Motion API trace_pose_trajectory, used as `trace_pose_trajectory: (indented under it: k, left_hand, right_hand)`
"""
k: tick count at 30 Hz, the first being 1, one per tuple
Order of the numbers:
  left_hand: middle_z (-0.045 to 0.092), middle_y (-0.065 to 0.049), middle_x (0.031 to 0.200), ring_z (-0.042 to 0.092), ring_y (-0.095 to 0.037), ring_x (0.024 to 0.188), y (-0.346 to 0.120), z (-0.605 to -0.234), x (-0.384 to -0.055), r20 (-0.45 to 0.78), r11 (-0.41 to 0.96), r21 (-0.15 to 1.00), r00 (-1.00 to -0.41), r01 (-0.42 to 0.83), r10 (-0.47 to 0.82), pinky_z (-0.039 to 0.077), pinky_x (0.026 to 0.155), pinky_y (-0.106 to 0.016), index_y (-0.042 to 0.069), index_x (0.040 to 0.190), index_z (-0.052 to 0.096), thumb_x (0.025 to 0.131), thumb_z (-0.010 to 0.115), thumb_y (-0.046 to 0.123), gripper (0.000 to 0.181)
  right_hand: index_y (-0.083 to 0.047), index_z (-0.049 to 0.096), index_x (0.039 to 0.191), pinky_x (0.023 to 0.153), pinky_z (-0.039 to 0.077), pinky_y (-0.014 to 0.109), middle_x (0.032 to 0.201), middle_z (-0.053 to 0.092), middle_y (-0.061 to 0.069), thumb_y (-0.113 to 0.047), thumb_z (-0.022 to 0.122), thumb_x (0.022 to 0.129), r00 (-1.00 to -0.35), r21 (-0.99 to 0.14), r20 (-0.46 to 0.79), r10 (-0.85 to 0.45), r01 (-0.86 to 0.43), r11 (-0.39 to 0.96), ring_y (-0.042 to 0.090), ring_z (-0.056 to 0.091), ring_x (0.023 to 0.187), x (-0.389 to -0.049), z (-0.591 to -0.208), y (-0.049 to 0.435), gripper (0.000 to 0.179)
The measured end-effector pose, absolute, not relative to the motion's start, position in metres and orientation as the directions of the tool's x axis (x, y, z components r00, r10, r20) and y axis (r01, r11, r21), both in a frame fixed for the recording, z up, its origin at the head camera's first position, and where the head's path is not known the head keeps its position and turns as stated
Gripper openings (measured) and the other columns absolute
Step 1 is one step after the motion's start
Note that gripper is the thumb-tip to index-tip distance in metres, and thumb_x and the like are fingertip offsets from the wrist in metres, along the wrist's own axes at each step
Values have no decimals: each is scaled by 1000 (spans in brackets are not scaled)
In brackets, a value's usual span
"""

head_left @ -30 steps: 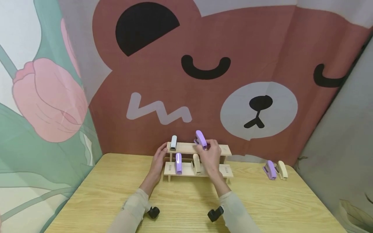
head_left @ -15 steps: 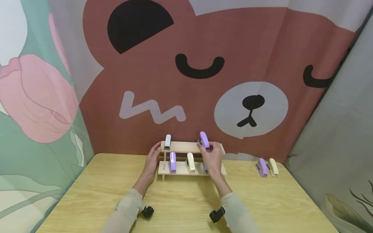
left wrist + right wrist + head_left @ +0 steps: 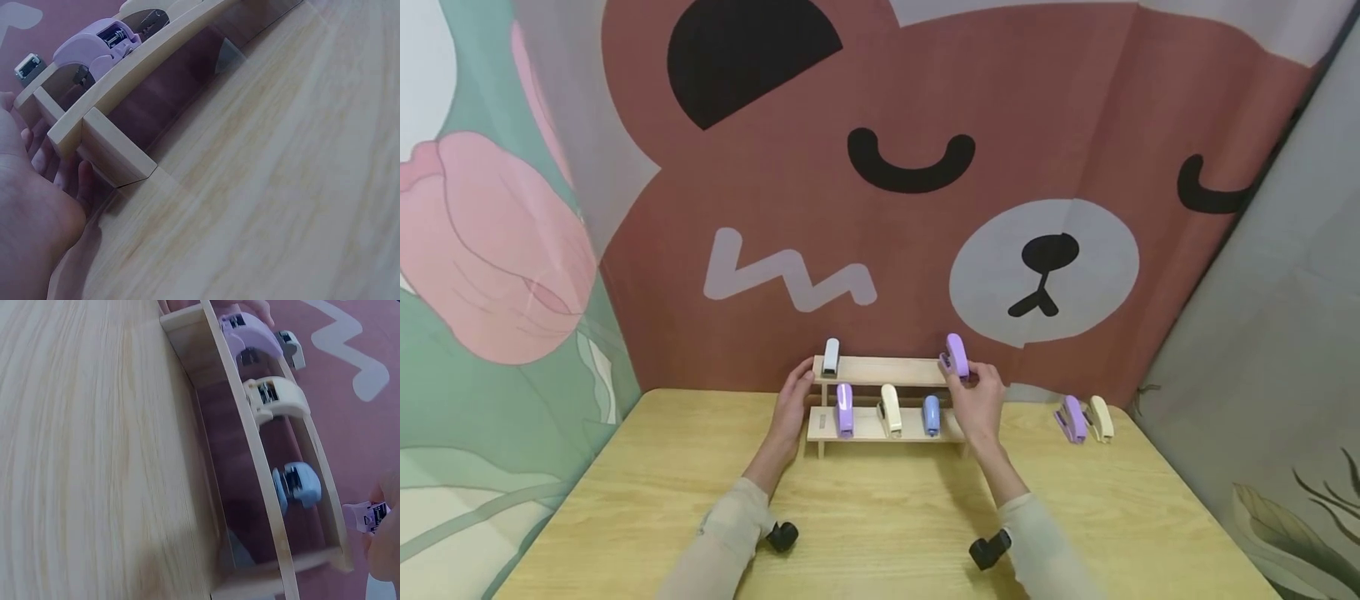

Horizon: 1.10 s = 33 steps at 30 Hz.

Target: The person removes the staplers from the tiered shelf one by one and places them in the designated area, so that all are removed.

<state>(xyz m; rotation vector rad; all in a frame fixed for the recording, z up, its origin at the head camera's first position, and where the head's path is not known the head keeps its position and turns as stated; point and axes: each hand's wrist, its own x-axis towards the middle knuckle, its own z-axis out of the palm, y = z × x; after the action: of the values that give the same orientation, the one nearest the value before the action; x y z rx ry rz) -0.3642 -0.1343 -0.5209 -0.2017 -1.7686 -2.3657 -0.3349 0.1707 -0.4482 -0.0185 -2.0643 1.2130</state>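
Note:
A two-tier wooden rack (image 3: 880, 370) stands at the back of the table. My right hand (image 3: 981, 410) pinches a purple stapler (image 3: 956, 355) at the right end of the upper tier. In the right wrist view, part of this purple stapler (image 3: 376, 516) shows between the fingers. My left hand (image 3: 788, 412) rests against the rack's left end, its fingers (image 3: 44, 156) extended along the side. A pale grey stapler (image 3: 831, 357) stands at the upper tier's left end. The lower tier bears a purple stapler (image 3: 845, 410), a cream stapler (image 3: 891, 410) and a blue stapler (image 3: 931, 415).
Another purple stapler (image 3: 1073, 419) and a second cream stapler (image 3: 1101, 419) stand side by side at the table's back right. Behind the wooden table (image 3: 880, 508) hangs a curtain (image 3: 775, 333) printed with a bear's face.
My right hand has carried the purple stapler rightward along the upper tier to its right end, uncovering the blue stapler below. The left hand stays at the rack's left end.

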Motion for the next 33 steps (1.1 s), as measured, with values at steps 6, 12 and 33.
trace_pose_trajectory:
  k: [6, 12, 33]
  left_hand:
    - [49, -3, 148, 45, -28, 129, -134, -519, -366, 198, -298, 933, -979, 203, -48, 32, 110, -50, 25, 150, 50, 106, 54, 42, 47]
    - [45, -6, 152, 42, -27, 132, -136, -515, -366, 189, -298, 936, -982, 189, -31, 27, 114, -53, 22, 154, 46, 109, 49, 35, 46]
    - [44, -8, 153, 39, -27, 136, -138, -493, -346, 193, -260, 947, -981, 191, -15, 26, 115, -54, 11, 155, 43, 109, 50, 29, 50]
  right_hand:
    - [12, 68, 109, 72, 48, 38, 98, 59, 19, -11, 77, 91, -756, -773, 549, 355, -298, 560, 29, 56, 84, -330, -446, 194, 30]
    - [14, 65, 114, 76, 45, 40, 101, 58, 21, -8, 73, 94, -769, -787, 517, 375, -254, 563, 32, 55, 87, -325, -451, 221, 32]
    - [11, 71, 107, 62, 41, 19, 92, 67, 23, -5, 74, 93, -767, -827, 401, 500, -69, 557, 26, 56, 80, -321, -482, 286, 22]
